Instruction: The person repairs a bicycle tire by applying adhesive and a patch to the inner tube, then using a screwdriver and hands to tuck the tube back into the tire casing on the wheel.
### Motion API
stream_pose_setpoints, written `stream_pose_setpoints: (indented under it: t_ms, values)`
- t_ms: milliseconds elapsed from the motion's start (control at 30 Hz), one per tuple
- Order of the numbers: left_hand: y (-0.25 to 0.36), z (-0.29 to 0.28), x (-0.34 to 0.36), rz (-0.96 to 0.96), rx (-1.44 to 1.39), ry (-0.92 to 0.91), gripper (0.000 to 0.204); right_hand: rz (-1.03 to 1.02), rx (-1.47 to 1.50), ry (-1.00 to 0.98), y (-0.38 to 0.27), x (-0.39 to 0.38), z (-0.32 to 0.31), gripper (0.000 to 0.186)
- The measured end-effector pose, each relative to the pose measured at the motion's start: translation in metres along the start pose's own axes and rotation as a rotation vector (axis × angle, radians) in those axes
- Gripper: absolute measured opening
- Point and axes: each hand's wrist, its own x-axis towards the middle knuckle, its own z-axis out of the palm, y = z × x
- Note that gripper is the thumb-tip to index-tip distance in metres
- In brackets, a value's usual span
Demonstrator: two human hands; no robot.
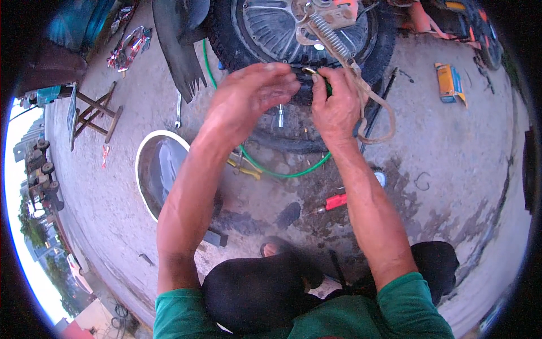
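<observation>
My right hand (337, 107) is closed around the end of a green hose, thumb and fingers pinching it near a curved brass-coloured fitting (310, 70). Most of the grip is hidden by the fingers. Just left of it, my left hand (248, 96) is raised with its fingers stretched out, and nothing shows in it. Both hands are at the near side of a wheel with a black tyre (223, 34) and a ribbed metal hub (265, 28). A coil spring (329, 35) crosses the hub. The green hose (293, 174) loops over the ground below my hands.
A water-filled basin (148, 138) stands left of my left forearm. Around lie a wrench (179, 110), a chrome tool (281, 117), yellow-handled pliers (245, 169), a red-handled screwdriver (336, 201) and an orange box (446, 79). A folding stool (96, 110) and black mudguard (176, 48) are left.
</observation>
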Motion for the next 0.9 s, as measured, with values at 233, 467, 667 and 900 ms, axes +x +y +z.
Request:
stream_pose_setpoints:
  t_ms: [233, 467, 667, 900]
  values:
    - [-0.004, 0.013, 0.007, -0.002, 0.053, 0.020, 0.042, -0.029, -0.005, 0.020, 0.006, -0.001, 0.001, 0.012]
    - [-0.015, 0.000, 0.005, 0.054, -0.004, 0.000, 0.043, -0.032, -0.025, -0.001, 0.000, 0.000, -0.003, 0.012]
    - [-0.021, -0.003, -0.002, 0.086, -0.059, 0.011, 0.042, -0.032, -0.034, -0.015, 0.005, 0.000, -0.002, 0.012]
    - [-0.033, -0.019, -0.022, 0.133, -0.070, 0.065, 0.041, -0.031, -0.022, -0.004, 0.002, 0.001, -0.003, 0.012]
